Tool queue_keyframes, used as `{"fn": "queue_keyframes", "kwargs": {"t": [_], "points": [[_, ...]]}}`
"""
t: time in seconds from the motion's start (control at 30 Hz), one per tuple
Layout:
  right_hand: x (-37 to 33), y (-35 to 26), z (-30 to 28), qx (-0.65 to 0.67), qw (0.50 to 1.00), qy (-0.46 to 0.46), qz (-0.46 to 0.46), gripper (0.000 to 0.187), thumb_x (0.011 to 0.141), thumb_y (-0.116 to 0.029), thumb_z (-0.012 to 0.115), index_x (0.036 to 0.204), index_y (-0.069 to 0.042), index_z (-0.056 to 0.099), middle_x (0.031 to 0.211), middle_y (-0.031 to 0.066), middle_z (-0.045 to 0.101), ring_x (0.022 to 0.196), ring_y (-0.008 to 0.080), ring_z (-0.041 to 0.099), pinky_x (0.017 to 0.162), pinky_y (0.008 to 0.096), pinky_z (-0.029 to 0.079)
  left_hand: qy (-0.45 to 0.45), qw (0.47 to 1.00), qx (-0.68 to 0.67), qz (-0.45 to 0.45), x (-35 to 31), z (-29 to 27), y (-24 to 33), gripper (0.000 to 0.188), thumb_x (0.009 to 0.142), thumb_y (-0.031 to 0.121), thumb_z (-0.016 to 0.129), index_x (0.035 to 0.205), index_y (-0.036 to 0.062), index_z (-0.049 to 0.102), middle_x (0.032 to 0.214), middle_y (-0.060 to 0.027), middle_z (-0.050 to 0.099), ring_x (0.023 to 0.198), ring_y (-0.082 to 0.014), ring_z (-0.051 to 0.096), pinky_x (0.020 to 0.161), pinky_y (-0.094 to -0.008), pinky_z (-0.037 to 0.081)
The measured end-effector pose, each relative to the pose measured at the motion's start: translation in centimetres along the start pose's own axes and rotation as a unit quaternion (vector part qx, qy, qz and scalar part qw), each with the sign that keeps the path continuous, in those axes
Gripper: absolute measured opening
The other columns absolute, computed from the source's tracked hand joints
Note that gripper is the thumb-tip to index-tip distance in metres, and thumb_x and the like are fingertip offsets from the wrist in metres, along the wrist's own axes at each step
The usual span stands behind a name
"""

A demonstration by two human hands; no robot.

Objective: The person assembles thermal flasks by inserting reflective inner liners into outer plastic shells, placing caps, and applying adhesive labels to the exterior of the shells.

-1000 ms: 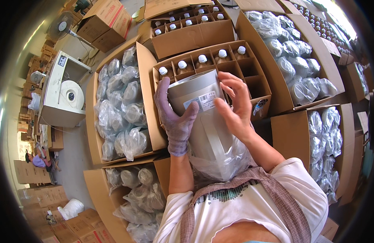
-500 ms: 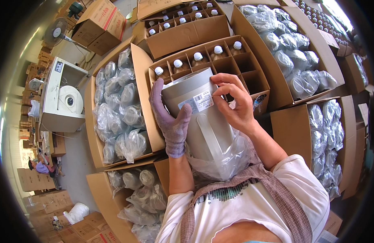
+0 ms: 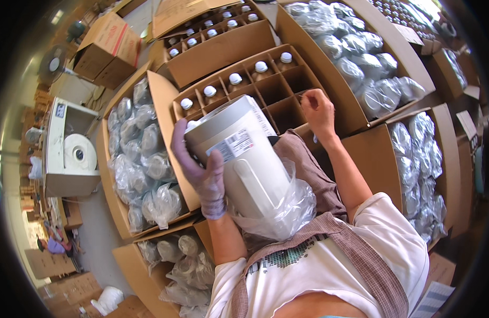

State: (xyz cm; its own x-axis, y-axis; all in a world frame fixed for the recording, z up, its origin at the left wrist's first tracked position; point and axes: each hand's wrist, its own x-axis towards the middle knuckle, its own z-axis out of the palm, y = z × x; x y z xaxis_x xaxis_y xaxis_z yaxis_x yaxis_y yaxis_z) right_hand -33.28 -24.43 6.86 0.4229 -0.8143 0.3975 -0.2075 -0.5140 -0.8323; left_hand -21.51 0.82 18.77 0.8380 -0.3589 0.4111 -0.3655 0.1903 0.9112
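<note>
Where carton edges (image 3: pixel 165 108) crowd — fingers (image 3: pixel 179 142) hold a container (image 3: pixel 250 167).

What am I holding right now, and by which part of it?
Your left hand grips the grey jug by its left side, near the far end. Your right hand is pinched; whether it holds anything small can't be told.

Beyond the container (image 3: pixel 260 177), bottles (image 3: pixel 235 79) stand in a carton (image 3: pixel 286 115), with what seems a fan (image 3: pixel 54 64) far left.
</note>
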Motion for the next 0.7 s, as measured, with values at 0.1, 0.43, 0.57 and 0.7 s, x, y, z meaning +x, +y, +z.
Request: {"fn": "queue_keyframes", "kwargs": {"t": [0.1,0.43,0.57,0.7], "points": [[-1.3,9.5,-4.1,-0.242,0.964,0.035,0.101,0.014,0.088,-0.019,0.065,0.094,-0.007,0.067,0.078,0.0152,0.069,0.076,0.0333,0.070,0.070,0.0438,0.054,0.004,0.999,0.040,0.016,-0.1,0.1,-0.2,0.101,0.080,0.065,0.074,0.150,0.0020,0.038,0.146,-0.0126,0.042,0.133,-0.0251,0.042,0.112,-0.0396,0.034],[-2.6,23.9,-4.2,-0.066,0.924,-0.045,0.373,0.022,0.082,-0.005,0.054,0.092,0.002,0.073,0.067,0.0079,0.063,0.059,0.0172,0.064,0.049,0.0329,0.058,-0.035,0.996,0.054,0.069,0.4,0.0,-1.0,0.091,0.093,0.068,0.054,0.149,-0.0022,0.037,0.149,-0.0165,0.041,0.137,-0.0291,0.040,0.114,-0.0417,0.030],[-3.2,19.4,-6.0,-0.140,0.966,-0.048,0.213,0.019,0.082,-0.017,0.072,0.084,0.003,0.071,0.067,0.0067,0.065,0.059,0.0182,0.064,0.060,0.0320,0.054,-0.040,0.990,0.087,0.099,0.2,-1.4,-1.9,0.085,0.097,0.065,0.047,0.149,-0.0022,0.037,0.151,-0.0192,0.040,0.143,-0.0330,0.035,0.118,-0.0454,0.025],[0.7,8.2,-6.0,-0.161,0.983,0.041,0.076,0.023,0.081,-0.020,0.076,0.077,0.001,0.066,0.087,0.0119,0.070,0.078,0.0240,0.067,0.076,0.0351,0.053,-0.043,0.989,0.097,0.103,0.1,-1.4,-1.7,0.081,0.098,0.060,0.050,0.149,-0.0019,0.038,0.152,-0.0192,0.040,0.144,-0.0332,0.034,0.119,-0.0456,0.025]]}}
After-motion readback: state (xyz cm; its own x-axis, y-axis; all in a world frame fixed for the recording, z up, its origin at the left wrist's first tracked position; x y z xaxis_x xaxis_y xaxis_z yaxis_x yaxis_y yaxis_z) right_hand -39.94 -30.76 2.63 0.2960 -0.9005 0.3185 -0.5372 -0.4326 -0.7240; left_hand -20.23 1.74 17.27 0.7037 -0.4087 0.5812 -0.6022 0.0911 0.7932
